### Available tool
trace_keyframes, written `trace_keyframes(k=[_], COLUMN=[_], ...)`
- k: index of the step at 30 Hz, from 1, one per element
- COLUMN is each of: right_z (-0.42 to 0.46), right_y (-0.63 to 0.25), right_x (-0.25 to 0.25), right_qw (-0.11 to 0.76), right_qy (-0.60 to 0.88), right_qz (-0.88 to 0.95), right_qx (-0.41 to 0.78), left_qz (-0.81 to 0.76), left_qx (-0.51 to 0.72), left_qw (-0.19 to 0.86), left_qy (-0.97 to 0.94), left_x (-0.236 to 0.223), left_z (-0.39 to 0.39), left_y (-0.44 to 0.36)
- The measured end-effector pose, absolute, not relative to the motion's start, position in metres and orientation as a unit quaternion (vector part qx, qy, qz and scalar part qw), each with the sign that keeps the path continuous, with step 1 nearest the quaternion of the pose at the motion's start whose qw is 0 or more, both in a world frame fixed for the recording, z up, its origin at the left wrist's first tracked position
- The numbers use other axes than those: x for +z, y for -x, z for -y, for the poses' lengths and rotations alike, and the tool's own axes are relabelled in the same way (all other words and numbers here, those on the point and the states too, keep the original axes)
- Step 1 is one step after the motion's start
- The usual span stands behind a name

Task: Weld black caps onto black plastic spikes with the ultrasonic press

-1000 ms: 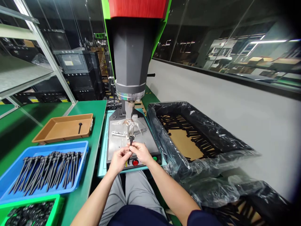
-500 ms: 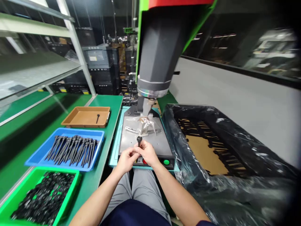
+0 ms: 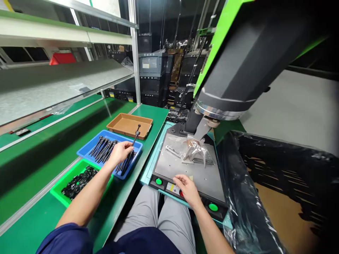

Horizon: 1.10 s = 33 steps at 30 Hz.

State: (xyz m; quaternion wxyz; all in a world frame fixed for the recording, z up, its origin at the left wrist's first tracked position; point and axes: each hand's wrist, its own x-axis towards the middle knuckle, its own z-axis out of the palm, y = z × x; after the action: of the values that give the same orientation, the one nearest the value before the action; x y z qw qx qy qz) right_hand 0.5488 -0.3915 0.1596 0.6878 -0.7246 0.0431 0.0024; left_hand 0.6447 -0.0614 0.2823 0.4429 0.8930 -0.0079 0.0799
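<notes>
My left hand [image 3: 122,152] is closed on a thin black rod with a wider head [image 3: 137,133], held tilted above the blue tray [image 3: 82,152]. Below it, many similar black rods [image 3: 102,148] lie side by side in that tray. Behind the held head, another black rod [image 3: 139,127] shows at the brown tray [image 3: 120,120]; where the two overlap is hard to separate. My right hand [image 3: 187,188] hovers by the machine's front panel, near the red button [image 3: 181,193]. Its fingers are loosely bent and apart, with nothing visible in them.
A green tray [image 3: 59,188] of small black parts sits nearest on the left bench. The machine head [image 3: 225,88] leans over a metal plate [image 3: 169,158] with a plastic-wrapped fixture [image 3: 194,150]. Green buttons [image 3: 213,207] edge the plate. At right stands a plastic-lined crate [image 3: 238,176].
My hands have come apart from around a black part before the machine. The left has moved left over the blue tray; the right stays by the panel. The view has turned left.
</notes>
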Motion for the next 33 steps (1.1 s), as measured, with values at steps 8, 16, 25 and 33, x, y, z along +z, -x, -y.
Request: trace_keyframes(k=[8,16,25,33], right_z=[0.41,0.416,0.444,0.478], right_y=[-0.523,-0.506,-0.467,-0.41], right_x=[0.139,0.144,0.15,0.16], right_qw=[0.711,0.696,0.682,0.655], right_qy=[0.69,0.708,0.705,0.701], right_qz=[-0.129,-0.118,-0.195,-0.271], right_qx=[0.039,0.028,-0.017,-0.079], left_qz=[-0.085,-0.076,-0.081,-0.044], left_qx=[-0.026,0.004,-0.015,-0.033], left_qw=[0.328,0.334,0.299,0.221], left_qy=[-0.94,-0.939,-0.951,-0.974], left_x=[0.234,0.199,0.19,0.204], left_z=[0.002,0.007,0.007,0.011], left_y=[-0.635,-0.638,-0.639,-0.641])
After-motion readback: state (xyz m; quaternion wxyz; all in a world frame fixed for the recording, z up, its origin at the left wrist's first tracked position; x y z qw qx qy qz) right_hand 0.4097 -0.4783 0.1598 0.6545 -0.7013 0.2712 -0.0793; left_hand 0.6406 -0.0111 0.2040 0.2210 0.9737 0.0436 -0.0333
